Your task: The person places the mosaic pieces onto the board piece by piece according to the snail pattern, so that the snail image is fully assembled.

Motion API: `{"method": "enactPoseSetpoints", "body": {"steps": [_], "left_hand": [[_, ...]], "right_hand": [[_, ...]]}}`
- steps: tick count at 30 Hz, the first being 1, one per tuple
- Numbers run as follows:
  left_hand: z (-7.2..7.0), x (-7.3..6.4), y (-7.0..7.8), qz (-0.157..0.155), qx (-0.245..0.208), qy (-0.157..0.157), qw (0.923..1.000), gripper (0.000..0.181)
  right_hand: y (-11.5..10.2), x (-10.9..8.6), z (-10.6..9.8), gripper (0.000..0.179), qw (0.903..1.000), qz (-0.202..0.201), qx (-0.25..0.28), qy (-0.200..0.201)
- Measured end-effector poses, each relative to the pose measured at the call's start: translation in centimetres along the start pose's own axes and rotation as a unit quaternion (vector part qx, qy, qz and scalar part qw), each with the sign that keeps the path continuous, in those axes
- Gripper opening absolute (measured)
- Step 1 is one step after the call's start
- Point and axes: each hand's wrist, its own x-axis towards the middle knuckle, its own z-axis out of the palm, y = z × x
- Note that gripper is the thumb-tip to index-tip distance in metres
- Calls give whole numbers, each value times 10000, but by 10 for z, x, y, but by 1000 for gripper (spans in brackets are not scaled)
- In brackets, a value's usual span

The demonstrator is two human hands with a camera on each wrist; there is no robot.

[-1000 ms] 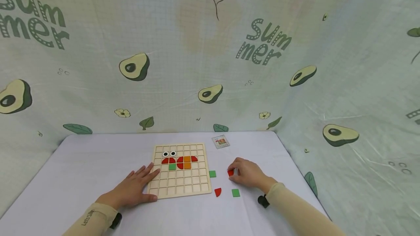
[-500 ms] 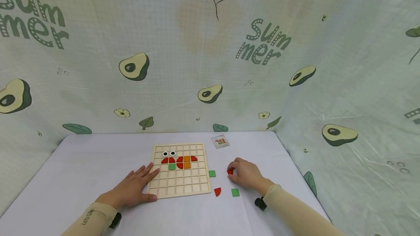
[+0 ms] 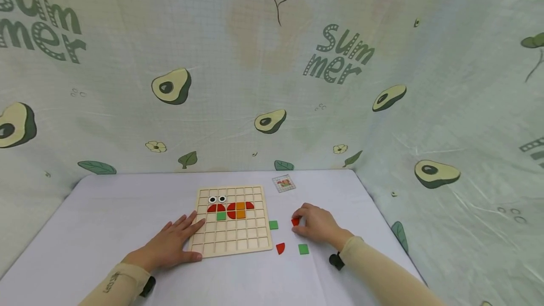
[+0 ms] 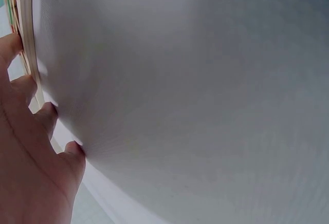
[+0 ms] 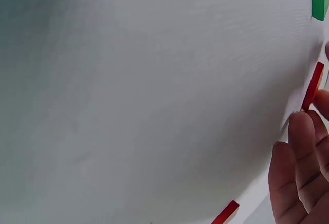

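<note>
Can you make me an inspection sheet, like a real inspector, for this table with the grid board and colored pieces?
Surface: table covered in white.
Job's things: grid board bearing two eye pieces and red, orange and green pieces; a loose red wedge and two loose green squares right of the board; picture card farther back.
Clutter: nothing seen beyond those things.
Hands: left hand touches the board's left edge, fingers spread; right hand pinches a red piece.
Cables: nothing seen.
Surroundings: pale fabric printed with avocados, leaves and "summer".
</note>
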Motion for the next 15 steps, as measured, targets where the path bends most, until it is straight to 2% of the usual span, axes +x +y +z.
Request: {"method": "enactPoseSetpoints", "body": {"steps": [15], "left_hand": [[1, 0, -3, -93, -54, -51, 9999, 100]], "right_hand": [[-3, 3, -1, 21, 9998, -66, 98, 156]]}}
